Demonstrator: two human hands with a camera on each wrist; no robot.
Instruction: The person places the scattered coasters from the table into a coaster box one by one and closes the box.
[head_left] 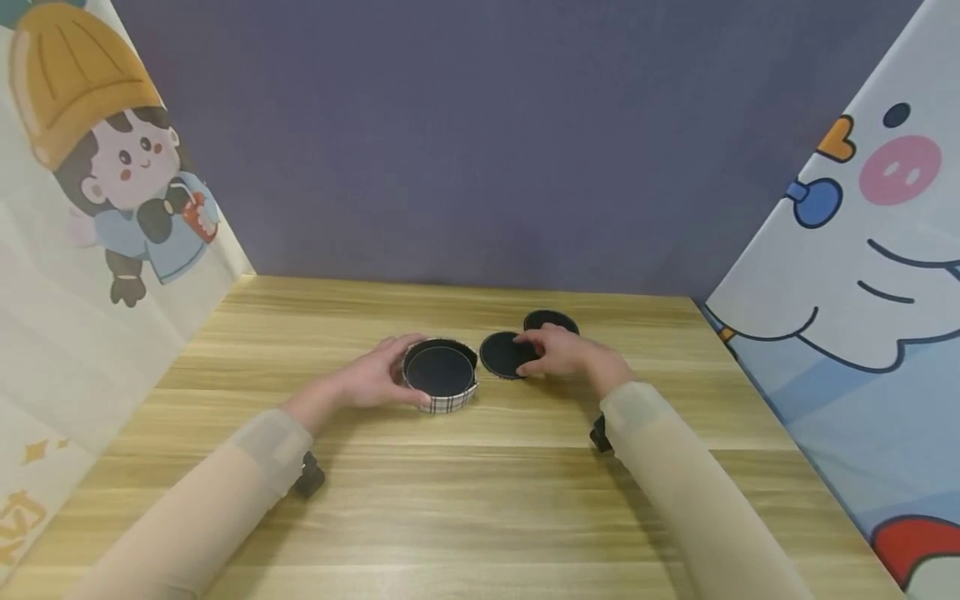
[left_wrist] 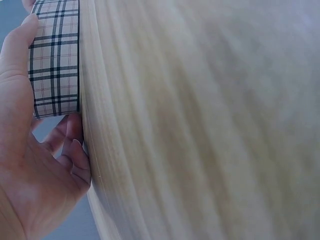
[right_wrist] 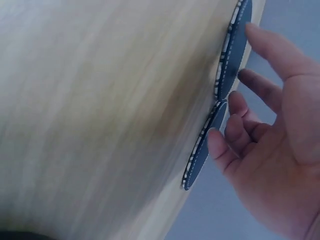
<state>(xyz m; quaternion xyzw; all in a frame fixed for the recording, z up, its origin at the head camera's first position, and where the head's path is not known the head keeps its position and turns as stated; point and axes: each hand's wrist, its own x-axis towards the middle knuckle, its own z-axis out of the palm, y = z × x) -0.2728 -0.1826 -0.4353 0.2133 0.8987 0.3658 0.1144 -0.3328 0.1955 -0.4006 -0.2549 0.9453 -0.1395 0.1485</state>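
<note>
A round coaster holder (head_left: pixel 447 405) with a plaid outer wall and a gap on its right side stands on the table, a black disc lying inside it. My left hand (head_left: pixel 372 377) grips the holder from the left, thumb at the front and fingers round the back; the left wrist view shows the plaid wall (left_wrist: pixel 55 60) close up. To the right lies a round black coaster (head_left: pixel 498 354) with stitched edging. Over its right part is my right hand (head_left: pixel 564 352), fingers loosely bent; contact is unclear. A second black coaster (head_left: pixel 551 318) lies behind that hand, partly hidden.
The wood-grain table (head_left: pixel 450 517) is bounded by a grey-purple panel (head_left: pixel 465 150) at the back. Cartoon-printed panels stand at the left (head_left: pixel 67 333) and the right (head_left: pixel 862 350).
</note>
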